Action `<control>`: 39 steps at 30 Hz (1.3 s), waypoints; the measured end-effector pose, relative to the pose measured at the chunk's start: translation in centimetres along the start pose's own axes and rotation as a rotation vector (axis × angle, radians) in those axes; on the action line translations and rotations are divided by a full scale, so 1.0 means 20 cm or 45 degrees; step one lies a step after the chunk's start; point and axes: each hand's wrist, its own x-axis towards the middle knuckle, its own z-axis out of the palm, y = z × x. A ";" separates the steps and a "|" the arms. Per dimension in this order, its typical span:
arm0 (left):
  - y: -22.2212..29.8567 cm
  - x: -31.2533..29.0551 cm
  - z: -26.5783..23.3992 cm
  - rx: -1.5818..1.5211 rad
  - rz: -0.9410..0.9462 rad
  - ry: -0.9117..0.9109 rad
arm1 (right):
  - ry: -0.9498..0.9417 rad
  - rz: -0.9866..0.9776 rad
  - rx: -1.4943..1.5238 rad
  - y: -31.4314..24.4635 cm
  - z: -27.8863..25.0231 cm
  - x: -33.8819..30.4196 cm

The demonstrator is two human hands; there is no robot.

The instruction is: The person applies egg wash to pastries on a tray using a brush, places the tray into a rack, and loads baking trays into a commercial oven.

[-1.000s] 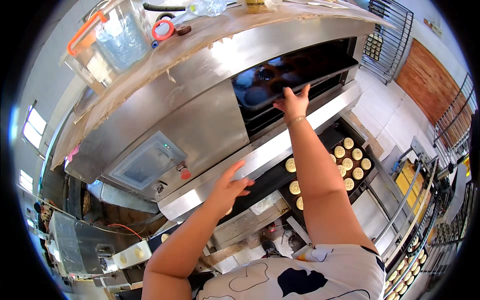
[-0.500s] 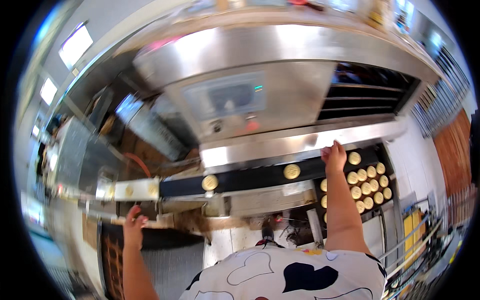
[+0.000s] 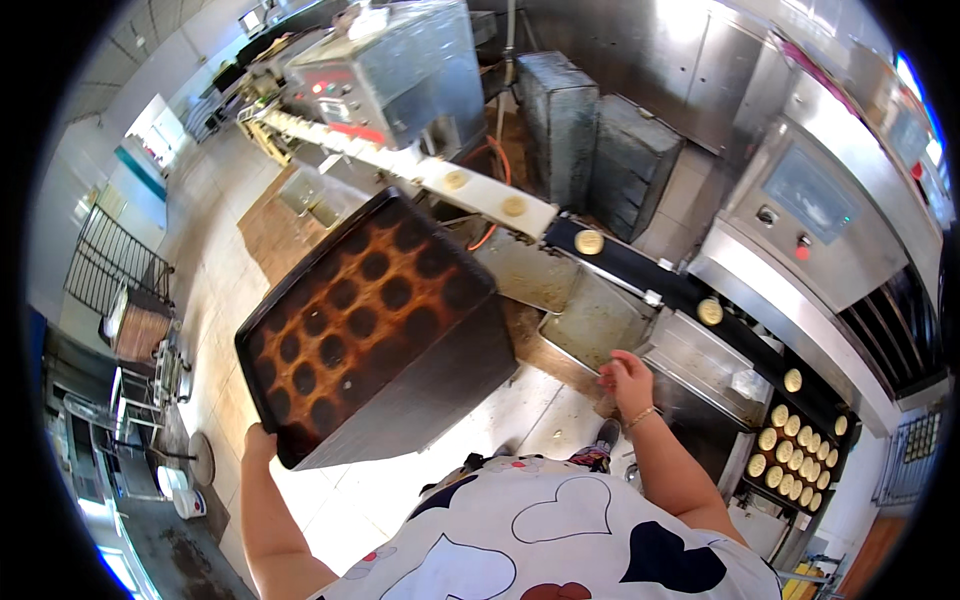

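My left hand (image 3: 260, 443) grips the near corner of a dark baking tray (image 3: 420, 322), its fingers partly hidden by the rim. The tray bears brown stains and dark round marks, and it lies on top of a tall stack of similar trays (image 3: 430, 400). My right hand (image 3: 629, 386) hangs in the air with loosely bent fingers and nothing in it, nearest to a shallow metal pan (image 3: 600, 345). Beyond it, round pale pastries (image 3: 710, 311) sit spaced out on a black conveyor belt (image 3: 650, 276). At the right, a black tray (image 3: 742, 484) holds rows of the same pastries.
A white belt section (image 3: 480, 193) leads from a boxy machine (image 3: 390, 85) at the back. Two grey metal boxes (image 3: 557, 125) stand behind the belt. A steel oven-like unit with a control panel (image 3: 810, 195) stands at right. Racks (image 3: 118, 262) and white buckets (image 3: 188, 502) are at left.
My view has swung left, bringing the tray stack into the middle. My left hand has taken hold of the top tray's corner. My right hand has moved away from the pastry tray.
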 end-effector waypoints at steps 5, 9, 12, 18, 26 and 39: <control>-0.06 0.00 -0.04 -0.177 -0.068 -0.147 | -0.687 -0.199 -0.213 0.06 0.67 -0.17; -0.05 -0.05 -0.05 -1.227 -0.214 -0.212 | -1.110 -0.029 -0.357 -0.05 0.98 -0.31; -0.03 -0.11 -0.15 -1.763 -0.081 -0.098 | -1.113 0.354 -0.229 -0.27 1.17 -0.39; 0.38 -0.30 -0.77 -2.444 0.697 -0.256 | -0.549 0.538 0.861 -0.33 1.52 -0.17; 0.50 -0.56 -0.89 -2.219 0.930 -0.324 | -0.433 0.213 1.014 -0.44 1.14 -0.46; 2.28 -1.44 -0.42 -1.887 1.216 -1.640 | 1.085 -1.210 0.807 -0.59 -0.43 -1.15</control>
